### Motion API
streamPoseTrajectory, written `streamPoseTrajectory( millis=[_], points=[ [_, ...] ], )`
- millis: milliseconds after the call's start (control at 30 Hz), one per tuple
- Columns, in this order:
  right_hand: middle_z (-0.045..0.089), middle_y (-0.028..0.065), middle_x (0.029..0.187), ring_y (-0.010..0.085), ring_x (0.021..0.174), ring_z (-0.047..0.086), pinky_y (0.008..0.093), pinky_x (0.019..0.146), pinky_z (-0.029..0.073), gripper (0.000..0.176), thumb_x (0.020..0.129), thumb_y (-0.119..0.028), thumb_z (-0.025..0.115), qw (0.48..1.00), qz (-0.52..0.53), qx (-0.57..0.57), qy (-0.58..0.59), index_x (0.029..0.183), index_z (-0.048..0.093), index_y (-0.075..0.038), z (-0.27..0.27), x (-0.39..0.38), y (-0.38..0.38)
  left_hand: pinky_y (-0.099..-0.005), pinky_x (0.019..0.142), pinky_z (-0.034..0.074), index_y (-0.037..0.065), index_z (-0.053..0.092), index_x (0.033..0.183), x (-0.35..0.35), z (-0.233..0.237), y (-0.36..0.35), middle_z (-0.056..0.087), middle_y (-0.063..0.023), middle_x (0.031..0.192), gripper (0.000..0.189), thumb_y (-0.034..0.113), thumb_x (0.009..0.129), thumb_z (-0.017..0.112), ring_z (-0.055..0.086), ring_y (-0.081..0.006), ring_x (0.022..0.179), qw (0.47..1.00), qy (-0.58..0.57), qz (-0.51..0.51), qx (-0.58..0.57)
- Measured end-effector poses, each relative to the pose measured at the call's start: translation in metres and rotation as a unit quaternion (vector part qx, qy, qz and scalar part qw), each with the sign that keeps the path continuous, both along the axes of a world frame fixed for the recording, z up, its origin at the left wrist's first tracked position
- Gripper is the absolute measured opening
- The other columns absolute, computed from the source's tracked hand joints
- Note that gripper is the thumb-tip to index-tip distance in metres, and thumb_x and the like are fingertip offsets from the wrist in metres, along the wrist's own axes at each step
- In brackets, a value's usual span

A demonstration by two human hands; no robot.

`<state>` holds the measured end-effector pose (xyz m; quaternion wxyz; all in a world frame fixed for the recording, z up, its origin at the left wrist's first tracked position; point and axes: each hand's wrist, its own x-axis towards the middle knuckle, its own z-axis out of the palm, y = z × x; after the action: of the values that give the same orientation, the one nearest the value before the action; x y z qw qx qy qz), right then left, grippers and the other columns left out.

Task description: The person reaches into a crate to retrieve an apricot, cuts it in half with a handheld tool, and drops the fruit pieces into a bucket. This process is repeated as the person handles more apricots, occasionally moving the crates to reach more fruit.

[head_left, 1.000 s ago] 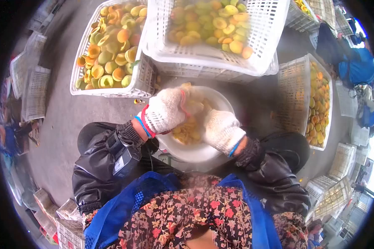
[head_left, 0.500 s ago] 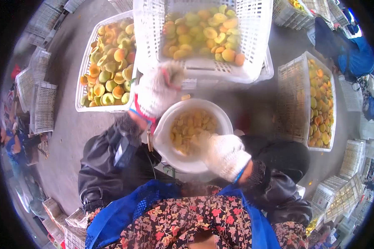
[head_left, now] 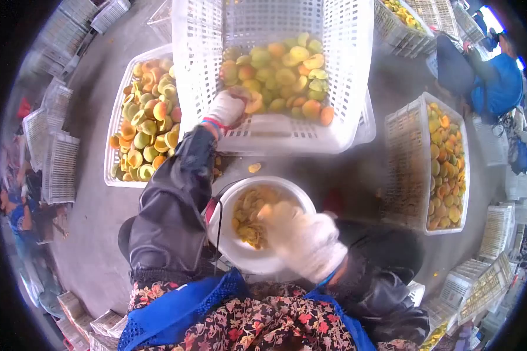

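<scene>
My left hand (head_left: 227,110), in a white knit glove with discoloured fingertips, reaches into the near left corner of a tilted white crate (head_left: 272,142). Its fingers are closed around an orange-yellow apricot (head_left: 253,102) at the edge of the pile. More green and orange apricots (head_left: 284,76) lie in that crate. Over the right side of a white bucket (head_left: 218,225) is my gloved right hand (head_left: 310,243), its fingers smeared by motion. What it holds, if anything, cannot be made out. Small yellowish-brown pieces (head_left: 249,231), perhaps pits, lie in the bucket.
To the left stands a crate (head_left: 109,169) of halved apricots. Another full crate (head_left: 405,169) is at the right. A small yellow piece (head_left: 254,168) lies between bucket and tilted crate. Stacked crates (head_left: 60,167) line the sides, and a person in blue (head_left: 500,82) is at the upper right.
My left hand has moved from beside the bucket up into the tilted crate and closed on an apricot. The right hand stays over the bucket. The view has shifted slightly.
</scene>
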<state>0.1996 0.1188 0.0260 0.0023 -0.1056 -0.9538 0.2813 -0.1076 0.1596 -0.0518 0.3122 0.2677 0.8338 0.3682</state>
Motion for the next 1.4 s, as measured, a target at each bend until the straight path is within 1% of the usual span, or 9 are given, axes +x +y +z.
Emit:
streamPoseTrajectory(
  millis=[133,433,500,667,1000,1100,1167,1300,1400],
  points=[
    [0.057,0.0091,0.087,0.0268,0.063,0.062,0.037,0.054,0.051,0.031,0.085,-0.012,0.059,0.976,-0.068,0.052,0.202,0.115,0.057,-0.008,0.006,-0.009,0.009,-0.0191,0.048,0.046,0.004,0.055,0.126,0.02,0.011,-0.064,0.066,-0.0059,0.096,0.043,0.03,0.093,0.06,0.055,-0.0078,0.055,0.889,-0.359,0.011,0.286],
    [0.054,0.013,0.082,0.031,0.064,0.06,0.0414,0.057,0.049,0.027,0.085,-0.012,0.059,0.976,-0.046,-0.111,0.179,0.11,0.057,-0.003,-0.003,-0.015,-0.025,-0.019,0.071,0.047,0.003,0.045,0.133,0.132,0.072,-0.18,0.06,-0.0028,0.106,0.043,0.015,0.094,0.059,0.055,-0.0077,0.085,0.904,-0.136,0.004,0.406],
    [0.054,0.0129,0.082,0.031,0.065,0.061,0.0414,0.057,0.049,0.028,0.084,-0.013,0.059,0.977,-0.027,-0.064,0.204,0.11,0.057,-0.004,-0.002,-0.017,-0.031,-0.0225,0.075,0.048,0.005,0.046,0.13,0.12,0.052,-0.199,0.059,-0.0042,0.103,0.044,0.011,0.089,0.062,0.056,-0.0131,0.089,0.789,-0.399,0.048,0.466],
    [0.055,0.0127,0.083,0.0309,0.067,0.061,0.0415,0.058,0.049,0.029,0.083,-0.013,0.06,0.974,-0.013,-0.001,0.227,0.111,0.057,-0.005,0.0,-0.019,-0.04,-0.0387,0.095,0.048,0.002,0.043,0.133,0.131,0.082,-0.204,0.057,-0.0127,0.123,0.053,0.012,0.087,0.067,0.057,-0.0237,0.112,0.936,0.258,-0.11,0.215],
    [0.051,0.0137,0.101,0.0304,0.086,0.056,0.0427,0.073,0.045,0.036,0.086,-0.018,0.056,0.97,0.001,0.056,0.238,0.12,0.051,-0.007,-0.005,-0.02,-0.042,-0.034,0.088,0.05,0.003,0.05,0.125,0.138,0.041,-0.203,0.061,-0.0133,0.115,0.053,0.004,0.076,0.069,0.06,-0.028,0.104,0.943,0.255,-0.032,0.213],
    [0.046,0.015,0.116,0.0304,0.102,0.05,0.044,0.086,0.04,0.042,0.091,-0.022,0.052,0.974,0.017,0.008,0.224,0.129,0.042,-0.008,-0.014,-0.015,-0.041,-0.0338,0.087,0.049,0.004,0.051,0.124,0.142,0.012,-0.202,0.061,-0.012,0.111,0.051,0.003,0.076,0.069,0.06,-0.0281,0.102,0.932,0.178,0.027,0.316],
    [0.043,0.0159,0.127,0.0305,0.113,0.046,0.0448,0.096,0.037,0.047,0.094,-0.025,0.048,0.977,0.032,-0.067,0.202,0.136,0.037,-0.008,-0.023,-0.009,-0.041,-0.0416,0.1,0.042,0.003,0.046,0.127,0.145,-0.001,-0.199,0.056,-0.0138,0.106,0.044,0.017,0.088,0.061,0.053,-0.0248,0.106,0.732,-0.32,0.158,0.581],
    [0.037,0.0176,0.148,0.0306,0.135,0.039,0.0465,0.114,0.031,0.056,0.099,-0.031,0.042,0.805,-0.009,-0.589,0.068,0.148,0.026,-0.009,-0.061,0.01,-0.04,-0.0483,0.104,0.035,-0.001,0.045,0.125,0.139,-0.016,-0.203,0.056,-0.0165,0.104,0.042,0.012,0.087,0.058,0.051,-0.0319,0.107,0.937,0.099,0.067,0.329],
    [0.043,0.0176,0.139,0.0309,0.127,0.044,0.0455,0.107,0.036,0.05,0.097,-0.028,0.045,0.931,0.047,-0.349,0.099,0.143,0.033,-0.008,-0.052,0.007,-0.041,-0.0497,0.102,0.035,-0.005,0.046,0.12,0.134,-0.038,-0.19,0.054,-0.0186,0.106,0.04,0.006,0.082,0.056,0.05,-0.0367,0.107,0.941,0.101,0.096,0.309]
  ],
)
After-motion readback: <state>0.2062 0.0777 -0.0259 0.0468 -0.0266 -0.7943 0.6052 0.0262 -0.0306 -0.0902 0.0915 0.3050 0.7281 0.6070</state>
